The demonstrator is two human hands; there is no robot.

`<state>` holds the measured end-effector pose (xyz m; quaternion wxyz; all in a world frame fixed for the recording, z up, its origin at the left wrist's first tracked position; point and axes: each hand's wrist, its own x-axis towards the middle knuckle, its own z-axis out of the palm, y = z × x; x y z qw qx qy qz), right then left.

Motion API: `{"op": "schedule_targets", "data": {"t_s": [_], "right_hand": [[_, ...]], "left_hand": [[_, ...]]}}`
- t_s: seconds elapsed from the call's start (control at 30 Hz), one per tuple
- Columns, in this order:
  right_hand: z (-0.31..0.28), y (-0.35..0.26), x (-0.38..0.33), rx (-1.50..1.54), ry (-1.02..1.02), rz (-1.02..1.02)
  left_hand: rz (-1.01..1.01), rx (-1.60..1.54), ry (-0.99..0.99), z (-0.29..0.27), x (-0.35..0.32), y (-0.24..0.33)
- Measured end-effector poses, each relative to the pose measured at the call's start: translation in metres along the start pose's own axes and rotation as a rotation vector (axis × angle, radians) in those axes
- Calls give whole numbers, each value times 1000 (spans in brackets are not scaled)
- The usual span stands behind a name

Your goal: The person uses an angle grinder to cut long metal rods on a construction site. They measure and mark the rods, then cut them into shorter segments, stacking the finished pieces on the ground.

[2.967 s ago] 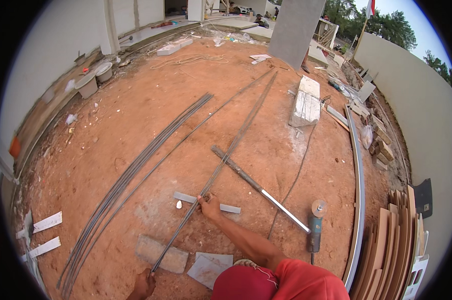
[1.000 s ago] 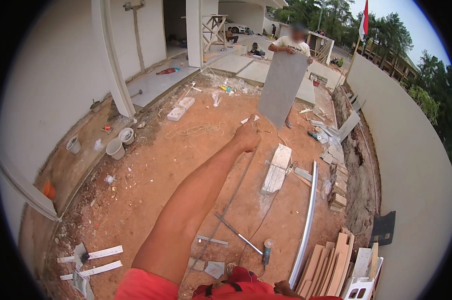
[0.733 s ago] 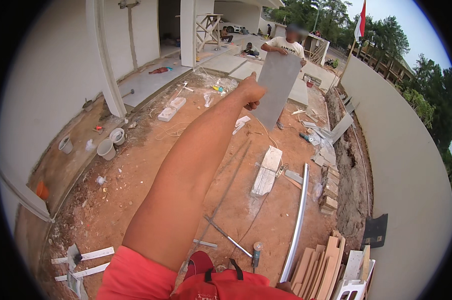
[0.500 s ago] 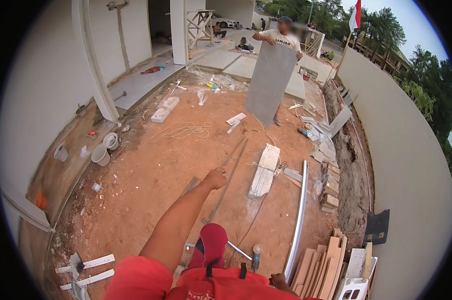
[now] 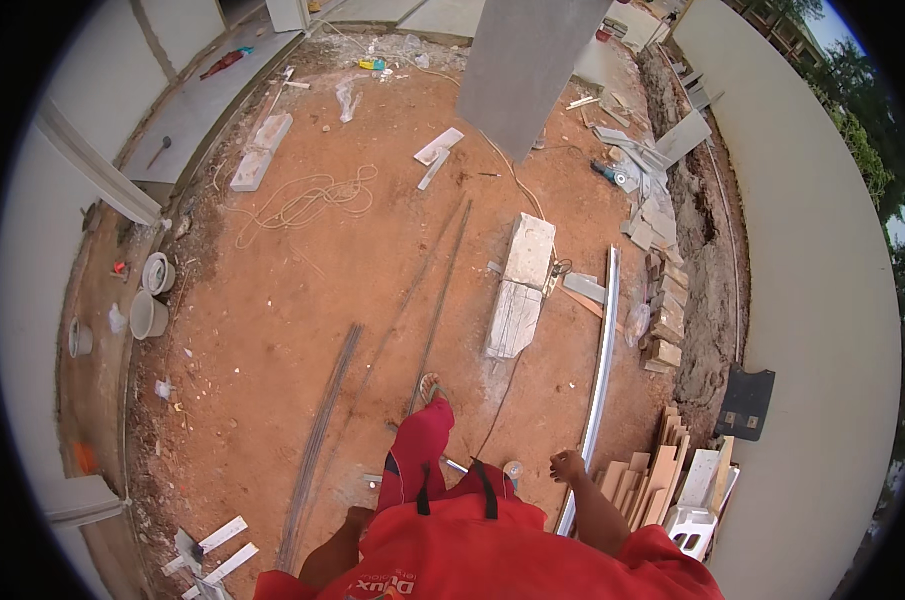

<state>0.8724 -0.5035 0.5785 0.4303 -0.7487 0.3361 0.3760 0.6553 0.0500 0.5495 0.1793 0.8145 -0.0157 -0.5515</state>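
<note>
My right hand [image 5: 567, 466] hangs beside my right leg, near a long pale metal channel [image 5: 600, 370]. Its fingers are loosely bent, with the thumb apart, and nothing shows in them. Low by my left hip is my left hand [image 5: 356, 518], its fingers hidden against my clothes. Thin dark rods [image 5: 322, 430] lie on the ground to the left of my legs. Ahead, a large grey panel [image 5: 527, 75] stands tilted, and the person behind it is almost wholly out of view. A white block pair [image 5: 522, 285] lies between me and the panel.
An angle grinder [image 5: 609, 173] lies by broken slabs on the right. Wooden boards [image 5: 662, 465] and stacked bricks [image 5: 664, 320] line that side. Buckets [image 5: 148, 315] stand at the left edge. A coiled cord [image 5: 307, 205] and a loose cable [image 5: 512, 175] cross the dirt.
My left arm, stretched forward with a closed hand before, is now down at my side. My right hand has come further into view. The view has tipped downward, and the panel appears nearer.
</note>
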Motion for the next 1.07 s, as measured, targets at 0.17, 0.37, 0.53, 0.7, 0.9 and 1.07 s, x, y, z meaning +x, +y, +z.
{"op": "schedule_targets", "data": {"t_s": [0.17, 0.37, 0.53, 0.7, 0.9, 1.07], "right_hand": [[-4, -204, 18, 174, 141, -208], [12, -340, 61, 34, -40, -292], [24, -413, 143, 177, -93, -227], [62, -463, 298, -48, -111, -245], [117, -477, 546, -573, -54, -637], [164, -562, 749, -493, 98, -594]], "left_hand": [[-390, -1262, 440, -205, 23, 61], [-225, -1399, 459, -325, 69, 131], [-163, -915, 670, -280, 150, 121], [-452, -1340, 708, -355, 123, 154], [-752, -1178, 454, -336, 165, 189], [-1004, -1329, -92, -338, 151, 199]]}}
